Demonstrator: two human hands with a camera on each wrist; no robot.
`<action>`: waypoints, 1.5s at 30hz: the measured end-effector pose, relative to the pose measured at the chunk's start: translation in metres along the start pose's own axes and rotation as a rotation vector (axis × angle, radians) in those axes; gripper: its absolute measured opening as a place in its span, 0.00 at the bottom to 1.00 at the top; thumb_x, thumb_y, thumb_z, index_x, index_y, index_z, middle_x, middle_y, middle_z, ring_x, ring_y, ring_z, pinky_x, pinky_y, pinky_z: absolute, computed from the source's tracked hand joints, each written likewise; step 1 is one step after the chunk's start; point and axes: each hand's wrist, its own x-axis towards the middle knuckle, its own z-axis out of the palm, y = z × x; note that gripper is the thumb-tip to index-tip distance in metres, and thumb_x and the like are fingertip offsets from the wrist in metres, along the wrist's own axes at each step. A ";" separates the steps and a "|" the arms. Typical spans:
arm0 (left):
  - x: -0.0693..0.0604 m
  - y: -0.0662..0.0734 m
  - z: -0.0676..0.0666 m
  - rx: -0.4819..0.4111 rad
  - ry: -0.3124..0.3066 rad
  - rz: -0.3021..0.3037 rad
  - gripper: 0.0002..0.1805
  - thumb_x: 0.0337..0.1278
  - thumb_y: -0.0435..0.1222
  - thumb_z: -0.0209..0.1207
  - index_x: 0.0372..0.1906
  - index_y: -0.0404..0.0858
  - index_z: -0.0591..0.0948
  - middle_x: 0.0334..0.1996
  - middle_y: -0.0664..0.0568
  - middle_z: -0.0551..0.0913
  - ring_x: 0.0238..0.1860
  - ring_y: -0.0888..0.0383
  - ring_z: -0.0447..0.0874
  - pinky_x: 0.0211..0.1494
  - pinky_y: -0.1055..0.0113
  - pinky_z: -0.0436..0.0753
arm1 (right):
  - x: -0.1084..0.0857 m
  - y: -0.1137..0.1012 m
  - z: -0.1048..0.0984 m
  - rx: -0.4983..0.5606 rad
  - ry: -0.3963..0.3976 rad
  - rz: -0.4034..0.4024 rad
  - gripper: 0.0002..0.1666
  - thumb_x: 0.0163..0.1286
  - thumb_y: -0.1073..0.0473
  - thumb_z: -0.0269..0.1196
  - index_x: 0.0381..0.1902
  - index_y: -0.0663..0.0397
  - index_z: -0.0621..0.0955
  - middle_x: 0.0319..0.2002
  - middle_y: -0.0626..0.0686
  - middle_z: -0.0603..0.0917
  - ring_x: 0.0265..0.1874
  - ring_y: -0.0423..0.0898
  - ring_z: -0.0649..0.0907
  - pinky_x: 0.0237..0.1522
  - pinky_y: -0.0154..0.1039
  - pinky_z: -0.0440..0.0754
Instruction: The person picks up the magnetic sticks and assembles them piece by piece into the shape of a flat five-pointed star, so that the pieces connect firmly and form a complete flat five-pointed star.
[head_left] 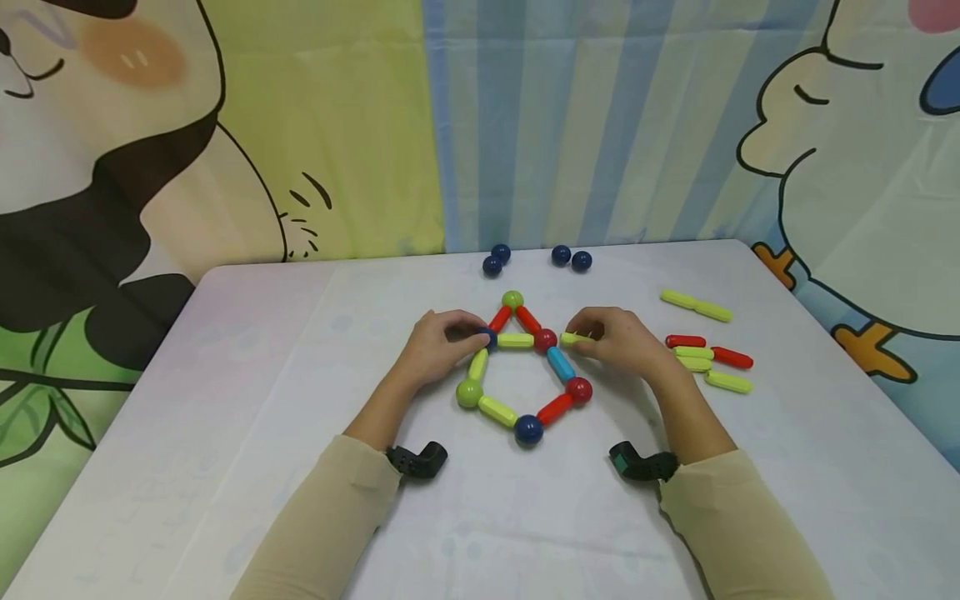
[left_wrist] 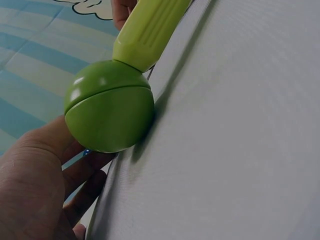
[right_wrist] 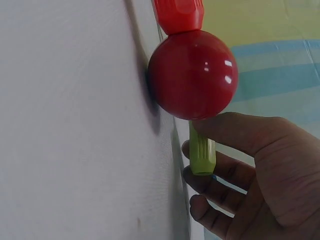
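A figure of rods and balls lies on the white table [head_left: 262, 467]: a triangle on top with a green ball [head_left: 512, 299], joined to a lower ring with a navy ball [head_left: 528, 430] at its near corner. My left hand [head_left: 442, 346] pinches the navy ball [head_left: 491, 337] at the triangle's left corner. Just right of the red ball [head_left: 545, 340], my right hand [head_left: 618, 340] pinches a yellow-green rod [head_left: 574, 339]. That rod [right_wrist: 202, 155] shows between thumb and fingers in the right wrist view. A green ball [left_wrist: 110, 107] hides part of my left hand [left_wrist: 45, 175].
Several navy balls, one of them at the right [head_left: 581, 261], sit along the far edge. To the right lie yellow-green rods [head_left: 696, 305], a red rod [head_left: 732, 357] and several more. A patterned cloth [head_left: 337, 125] hangs behind the table.
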 end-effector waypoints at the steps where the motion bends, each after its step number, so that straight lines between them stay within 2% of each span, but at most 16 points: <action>1: 0.000 0.000 0.000 0.000 0.000 0.002 0.13 0.66 0.48 0.65 0.51 0.49 0.87 0.47 0.57 0.88 0.56 0.55 0.82 0.85 0.49 0.43 | 0.000 0.000 0.001 0.000 0.003 -0.005 0.14 0.73 0.58 0.64 0.55 0.50 0.84 0.52 0.57 0.84 0.52 0.55 0.79 0.58 0.51 0.81; 7: 0.000 0.001 0.000 -0.008 0.000 -0.002 0.13 0.66 0.48 0.66 0.51 0.49 0.87 0.47 0.57 0.88 0.54 0.55 0.81 0.84 0.50 0.48 | 0.000 -0.001 0.002 0.010 0.015 -0.025 0.13 0.72 0.56 0.65 0.53 0.51 0.85 0.51 0.56 0.86 0.51 0.55 0.80 0.59 0.52 0.81; 10: 0.001 0.001 0.000 -0.008 -0.003 -0.002 0.13 0.66 0.48 0.66 0.51 0.49 0.87 0.47 0.57 0.88 0.54 0.55 0.82 0.85 0.49 0.46 | -0.001 0.001 -0.001 0.015 0.009 -0.026 0.14 0.72 0.56 0.66 0.53 0.51 0.84 0.51 0.56 0.86 0.51 0.55 0.80 0.59 0.52 0.81; 15: 0.002 0.002 0.001 0.002 -0.005 -0.008 0.14 0.66 0.48 0.66 0.52 0.49 0.87 0.48 0.57 0.88 0.56 0.55 0.81 0.85 0.49 0.43 | -0.005 0.005 -0.009 0.007 0.011 -0.031 0.16 0.72 0.56 0.66 0.56 0.52 0.84 0.51 0.56 0.85 0.51 0.55 0.80 0.54 0.48 0.82; 22: 0.002 0.002 0.001 0.001 -0.010 -0.013 0.14 0.66 0.48 0.66 0.52 0.49 0.87 0.48 0.57 0.88 0.55 0.55 0.82 0.84 0.50 0.48 | -0.013 0.012 -0.025 0.023 0.060 -0.001 0.20 0.73 0.53 0.64 0.59 0.53 0.83 0.54 0.58 0.84 0.54 0.57 0.79 0.53 0.50 0.81; 26: 0.002 0.000 0.001 0.003 -0.012 -0.013 0.14 0.66 0.48 0.66 0.52 0.49 0.87 0.48 0.57 0.88 0.55 0.55 0.82 0.84 0.50 0.50 | -0.020 0.017 -0.037 0.027 0.093 0.038 0.21 0.75 0.53 0.63 0.61 0.54 0.82 0.56 0.60 0.83 0.56 0.59 0.79 0.57 0.54 0.79; 28: 0.002 0.000 0.002 0.003 -0.014 -0.012 0.14 0.66 0.48 0.66 0.52 0.49 0.87 0.48 0.57 0.88 0.55 0.55 0.82 0.82 0.49 0.55 | -0.024 0.020 -0.043 0.021 0.113 0.058 0.21 0.75 0.53 0.63 0.61 0.55 0.81 0.56 0.60 0.82 0.56 0.59 0.79 0.58 0.56 0.78; 31: 0.002 0.000 0.002 0.000 -0.016 -0.011 0.15 0.66 0.48 0.66 0.53 0.49 0.87 0.48 0.57 0.88 0.54 0.55 0.82 0.79 0.49 0.60 | -0.030 0.026 -0.052 -0.001 0.142 0.092 0.22 0.76 0.52 0.62 0.62 0.57 0.80 0.56 0.62 0.82 0.55 0.60 0.79 0.56 0.55 0.80; 34: 0.002 0.000 0.001 -0.001 -0.014 -0.006 0.14 0.67 0.48 0.66 0.53 0.49 0.87 0.48 0.56 0.88 0.54 0.55 0.82 0.81 0.48 0.56 | -0.036 0.034 -0.059 -0.021 0.156 0.137 0.23 0.76 0.52 0.61 0.63 0.58 0.79 0.58 0.64 0.80 0.55 0.61 0.79 0.53 0.55 0.80; 36: 0.002 0.000 0.000 -0.002 -0.013 0.001 0.14 0.67 0.47 0.66 0.53 0.48 0.87 0.48 0.56 0.88 0.54 0.55 0.82 0.84 0.48 0.50 | -0.040 0.039 -0.064 -0.031 0.159 0.170 0.24 0.77 0.52 0.60 0.64 0.58 0.78 0.60 0.65 0.79 0.55 0.62 0.79 0.53 0.56 0.81; 42: 0.001 0.000 -0.001 -0.007 -0.018 -0.007 0.15 0.67 0.48 0.65 0.54 0.48 0.87 0.50 0.55 0.88 0.56 0.54 0.82 0.85 0.48 0.45 | -0.047 0.055 -0.071 -0.027 0.162 0.279 0.26 0.77 0.52 0.57 0.67 0.59 0.76 0.67 0.68 0.73 0.63 0.66 0.74 0.62 0.67 0.74; 45: 0.001 0.000 0.000 -0.006 -0.019 -0.013 0.15 0.67 0.48 0.66 0.54 0.48 0.87 0.50 0.55 0.88 0.57 0.54 0.82 0.85 0.48 0.42 | -0.051 0.063 -0.073 -0.021 0.135 0.348 0.27 0.77 0.51 0.56 0.67 0.59 0.75 0.69 0.69 0.70 0.64 0.68 0.69 0.62 0.68 0.74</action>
